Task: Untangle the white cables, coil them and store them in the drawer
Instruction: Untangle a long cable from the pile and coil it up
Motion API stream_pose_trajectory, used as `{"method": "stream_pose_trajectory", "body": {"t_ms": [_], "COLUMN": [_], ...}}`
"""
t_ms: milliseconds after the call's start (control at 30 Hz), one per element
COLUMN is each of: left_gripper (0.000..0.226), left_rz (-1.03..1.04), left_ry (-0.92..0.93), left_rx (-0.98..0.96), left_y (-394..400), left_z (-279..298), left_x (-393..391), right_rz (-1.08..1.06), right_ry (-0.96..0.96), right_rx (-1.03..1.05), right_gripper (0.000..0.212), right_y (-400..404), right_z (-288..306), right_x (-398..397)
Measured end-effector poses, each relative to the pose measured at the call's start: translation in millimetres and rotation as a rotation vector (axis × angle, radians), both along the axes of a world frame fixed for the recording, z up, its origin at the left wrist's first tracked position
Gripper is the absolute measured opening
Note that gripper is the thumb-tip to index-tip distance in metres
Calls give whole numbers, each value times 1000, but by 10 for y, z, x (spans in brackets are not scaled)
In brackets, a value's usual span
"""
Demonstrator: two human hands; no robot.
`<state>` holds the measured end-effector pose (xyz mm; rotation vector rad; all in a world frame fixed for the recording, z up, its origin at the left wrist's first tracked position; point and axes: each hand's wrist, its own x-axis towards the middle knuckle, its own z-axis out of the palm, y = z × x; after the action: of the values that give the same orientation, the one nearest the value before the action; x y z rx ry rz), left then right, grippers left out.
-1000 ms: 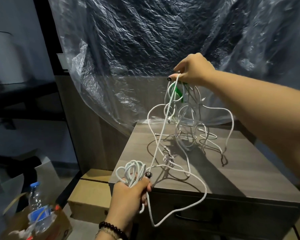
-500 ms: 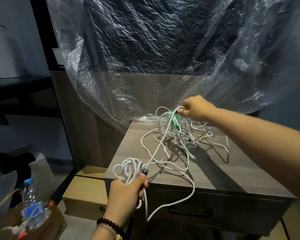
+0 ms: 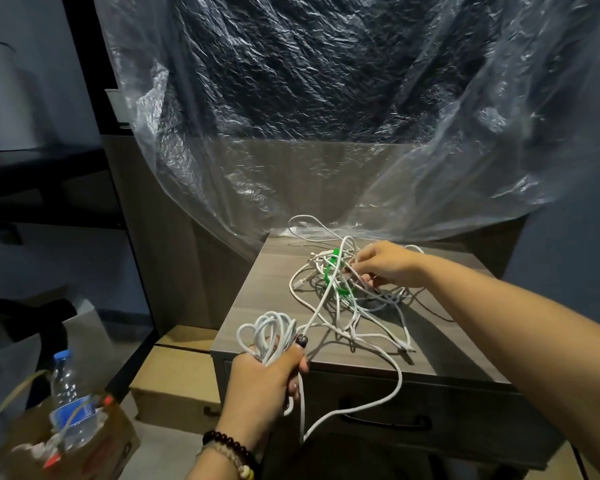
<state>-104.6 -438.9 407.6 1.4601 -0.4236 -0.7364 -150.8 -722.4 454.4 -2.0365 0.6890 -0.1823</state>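
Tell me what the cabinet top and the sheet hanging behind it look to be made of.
Grey-brown cabinet top: probably wood-grain laminate, matte; printed grain streaks run across it.
Clear crinkled sheet: thin plastic film, glossy; it wrinkles, glints and shows the dark backing through.

I see a grey wood-grain cabinet point(image 3: 257, 327), closed drawer point(image 3: 465, 410) in its near face, tangle of white cables point(image 3: 357, 306) on the top toward the far side, green tie point(image 3: 328, 271) in the tangle, clear plastic sheet point(image 3: 378, 223) touching the far edge.
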Motion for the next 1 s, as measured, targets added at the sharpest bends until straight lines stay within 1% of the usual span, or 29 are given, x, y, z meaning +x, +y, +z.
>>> {"method": "stream_pose_trajectory", "body": {"t_ms": [100, 133, 200, 300, 367, 433, 533, 600, 700, 867, 967, 1000], "left_gripper": [29, 29, 29, 24, 22, 22, 24, 25, 23, 23, 21, 21], "left_rz": [4, 3, 0, 2, 4, 2, -1, 3, 2, 13, 10, 7], "left_ry": [9, 12, 19, 24, 20, 19, 15, 21, 40, 60, 84, 88], "left_rx": [-8, -9, -10, -5, -5, -5, 6, 9, 13, 17, 6, 4], "left_y": [8, 11, 14, 13, 12, 12, 16, 10, -8, -62, -80, -81], "left_z": [-9, -10, -7, 5, 13, 14, 4, -3, -6, -17, 2, 6], "left_x": [19, 22, 23, 9, 2, -3, -10, -13, -8, 33, 50, 53], "right_rz": [26, 32, 43, 32, -21, -107, -275, -382, -415, -238, -215, -215], "right_ry": [83, 105, 127, 149, 88, -66, -233, -281, -308, -262, -230, -237], "right_rx": [-226, -276, -302, -360, -434, -415, -383, -419, -492, -884, -1092, -1145], "right_gripper": [8, 13, 21, 23, 12, 6, 10, 17, 11, 10, 20, 20], "right_y": [-53, -44, -19, 29, 81, 127, 95, 30, -41, -62, -119, -133], "right_z": [22, 38, 45, -62, -158, -178, -30, 163, 504, 1054, 1419, 1552], "right_x": [-29, -37, -49, -58, -57, -66, -67, -70, -77, 15, 119, 135]}}
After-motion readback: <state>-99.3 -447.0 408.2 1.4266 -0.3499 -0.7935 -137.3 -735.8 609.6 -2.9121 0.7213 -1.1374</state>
